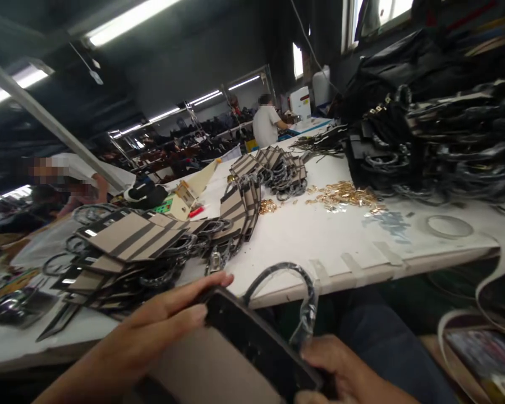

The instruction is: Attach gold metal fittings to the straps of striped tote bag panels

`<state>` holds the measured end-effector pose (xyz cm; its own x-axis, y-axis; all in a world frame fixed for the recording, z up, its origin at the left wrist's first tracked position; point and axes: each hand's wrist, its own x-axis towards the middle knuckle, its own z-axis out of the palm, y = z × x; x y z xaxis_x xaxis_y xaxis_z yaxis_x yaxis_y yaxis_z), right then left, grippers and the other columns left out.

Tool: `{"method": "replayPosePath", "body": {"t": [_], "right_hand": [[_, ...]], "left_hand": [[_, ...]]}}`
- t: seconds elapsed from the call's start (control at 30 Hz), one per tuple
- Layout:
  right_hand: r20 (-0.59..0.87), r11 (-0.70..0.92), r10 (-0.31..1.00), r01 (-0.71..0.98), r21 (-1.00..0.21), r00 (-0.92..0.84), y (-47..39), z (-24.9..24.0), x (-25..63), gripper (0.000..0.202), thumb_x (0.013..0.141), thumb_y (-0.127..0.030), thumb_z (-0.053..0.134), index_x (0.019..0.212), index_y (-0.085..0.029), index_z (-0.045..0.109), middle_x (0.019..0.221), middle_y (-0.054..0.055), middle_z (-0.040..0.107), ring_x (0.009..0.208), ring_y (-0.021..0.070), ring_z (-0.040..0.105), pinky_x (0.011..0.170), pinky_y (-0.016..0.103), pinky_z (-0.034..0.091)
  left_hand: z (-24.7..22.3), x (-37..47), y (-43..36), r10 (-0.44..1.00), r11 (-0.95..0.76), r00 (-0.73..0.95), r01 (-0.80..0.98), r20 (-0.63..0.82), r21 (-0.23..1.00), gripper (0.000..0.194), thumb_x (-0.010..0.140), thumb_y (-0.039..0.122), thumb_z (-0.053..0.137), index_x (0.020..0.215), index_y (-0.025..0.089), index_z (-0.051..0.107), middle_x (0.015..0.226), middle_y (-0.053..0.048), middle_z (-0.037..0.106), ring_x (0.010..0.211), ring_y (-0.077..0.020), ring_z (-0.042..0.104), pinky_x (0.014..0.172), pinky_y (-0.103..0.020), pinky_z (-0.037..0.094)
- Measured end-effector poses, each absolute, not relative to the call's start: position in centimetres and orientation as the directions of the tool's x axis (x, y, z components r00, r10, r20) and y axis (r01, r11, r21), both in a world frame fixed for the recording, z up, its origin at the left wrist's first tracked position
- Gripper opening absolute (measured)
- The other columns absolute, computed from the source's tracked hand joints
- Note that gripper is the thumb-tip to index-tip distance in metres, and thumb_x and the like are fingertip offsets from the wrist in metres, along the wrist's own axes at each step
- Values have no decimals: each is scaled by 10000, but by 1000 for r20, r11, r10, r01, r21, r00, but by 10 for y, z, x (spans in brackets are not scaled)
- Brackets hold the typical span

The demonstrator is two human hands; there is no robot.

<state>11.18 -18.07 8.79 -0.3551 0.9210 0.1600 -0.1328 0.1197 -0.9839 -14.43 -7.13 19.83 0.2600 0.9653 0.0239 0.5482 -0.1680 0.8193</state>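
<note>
A black bag panel [239,320] with a beige-grey backing board is tilted in front of me, at the near edge of the table. From its upper edge rises a curved dark handle [284,268] wrapped in clear plastic. My left hand [164,320] is closed on the panel's upper left corner, thumb over the face and fingers along the edge. Down at the right end, my right hand [336,362] grips the panel close to the foot of the handle. Part of that hand's fingers is hidden behind the panel, and the lower part of the panel leaves the view.
Stacked bag panels [138,235] with wrapped handles cover the white table [294,241] on the left and middle. Small gold metal pieces [345,195] lie farther back. Black bags [387,146] are heaped at right. A person [267,123] works behind; another person [76,174] leans at left.
</note>
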Motion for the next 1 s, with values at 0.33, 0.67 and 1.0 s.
{"method": "replayPosePath", "body": {"t": [0.33, 0.67, 1.0], "right_hand": [[-373, -368, 927, -102, -924, 33, -201, -3, 166, 783, 861, -791, 633, 1296, -149, 738, 615, 3, 640, 477, 166, 513, 489, 274, 461], [-504, -497, 859, -87, -863, 90, -191, -35, 167, 816, 871, -771, 608, 1384, -137, 643, 447, -78, 479, 399, 137, 417, 409, 229, 345], [-69, -239, 930, 450, -861, 362, -193, -12, 197, 449, 914, -628, 682, 1099, -234, 792, 954, 76, 791, 856, 273, 751, 739, 323, 611]], "left_hand": [[61, -3, 15, 867, -186, 476, 583, -147, 791, 386, 798, 221, 719, 1169, 188, 817, 1117, -66, 821, 903, -246, 761, 898, -375, 603], [17, -15, -14, 919, -384, 330, 625, 215, 680, 150, 928, 203, 694, 1049, 197, 783, 1203, -96, 753, 1239, -295, 605, 1150, -526, 442], [2, -29, -58, 748, -661, 587, 704, 311, 260, 488, 995, 273, 606, 1473, 176, 585, 1548, -92, 592, 1431, -315, 512, 1268, -597, 359]]}}
